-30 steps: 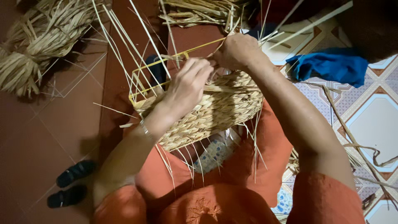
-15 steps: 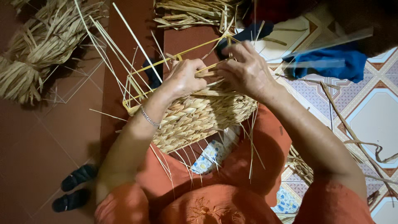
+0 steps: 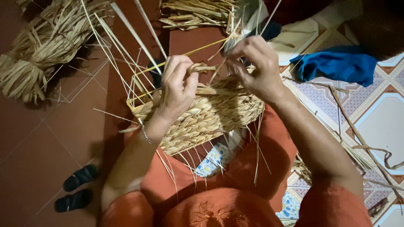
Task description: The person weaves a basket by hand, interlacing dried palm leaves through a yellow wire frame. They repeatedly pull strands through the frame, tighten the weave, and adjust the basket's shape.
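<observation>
A half-woven straw basket (image 3: pixel 210 115) rests on my lap, its rim up and loose stalks sticking out above and below. My left hand (image 3: pixel 176 86) grips the rim and pinches a twisted straw strand (image 3: pixel 201 68) at the top edge. My right hand (image 3: pixel 256 67) is closed on the same strand and on thin upright stalks just right of the left hand. A yellow frame rod (image 3: pixel 202 48) runs along the basket's top.
Bundles of dried straw lie at the upper left (image 3: pixel 42 54) and top middle (image 3: pixel 198 14). A blue cloth (image 3: pixel 336 65) lies on the patterned tiles at right. A pair of dark sandals (image 3: pixel 75 189) sits on the brown floor at lower left.
Both hands have come closer together at the basket rim, and the right hand has lifted a strand up. The basket has tilted a little towards me.
</observation>
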